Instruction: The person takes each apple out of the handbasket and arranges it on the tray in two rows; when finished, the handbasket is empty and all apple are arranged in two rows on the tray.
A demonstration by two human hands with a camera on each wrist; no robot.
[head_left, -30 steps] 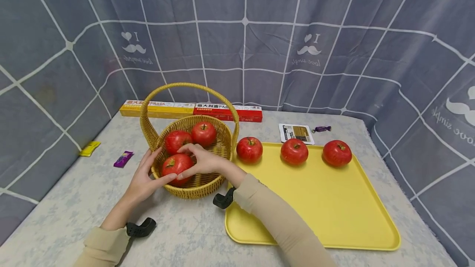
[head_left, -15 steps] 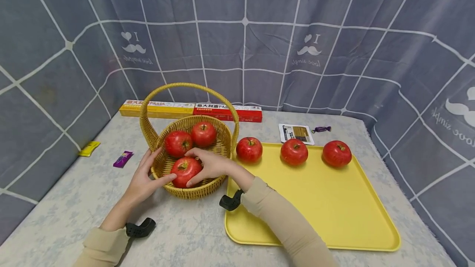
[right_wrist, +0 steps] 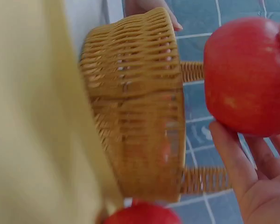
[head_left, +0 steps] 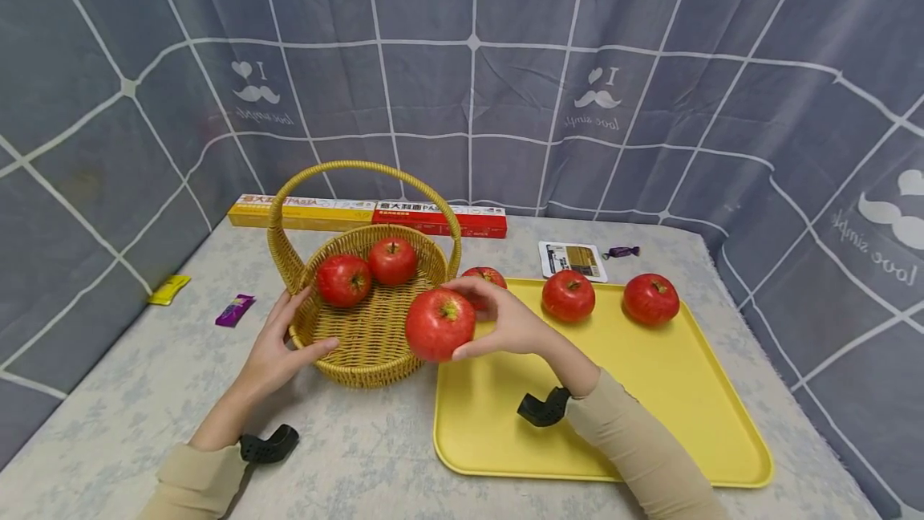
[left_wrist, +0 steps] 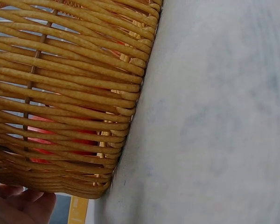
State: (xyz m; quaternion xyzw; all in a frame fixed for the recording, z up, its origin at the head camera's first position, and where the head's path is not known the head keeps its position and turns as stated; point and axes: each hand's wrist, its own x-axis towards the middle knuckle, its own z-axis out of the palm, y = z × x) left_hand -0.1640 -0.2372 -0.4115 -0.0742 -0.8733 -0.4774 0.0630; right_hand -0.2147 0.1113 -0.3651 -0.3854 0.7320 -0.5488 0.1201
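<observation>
1. Pinches an apple (head_left: 440, 325) between the thumb and fingers of the right hand (head_left: 501, 315).
2. Holds it raised near the right side of the basket (head_left: 364, 343), higher than the rim in the right wrist view, with the stem end showing in the head view.
3. Rests the left hand (head_left: 270, 355) on the basket's left rim, near the foot of the handle (head_left: 285, 259), with the thumb spread well away from the fingers.
4. Has a second apple (head_left: 344, 280) and a third apple (head_left: 392, 262) in the basket, close together toward the back; cannot tell if touching.
5. Has a yellow tray (head_left: 498, 432) just right of the basket, below the right forearm.
6. Shows, spaced along its back edge, a fourth apple (head_left: 484, 276), partly hidden by the right hand, a fifth apple (head_left: 569, 296) and a sixth apple (head_left: 651, 299).
7. Has a yellow box (head_left: 318, 219) and a red box (head_left: 480, 222) end to end behind the basket, and a packet (head_left: 573, 261) behind the tray.
8. Shows a purple wrapper (head_left: 235, 310) left of the basket on the tabletop (head_left: 361, 448).
</observation>
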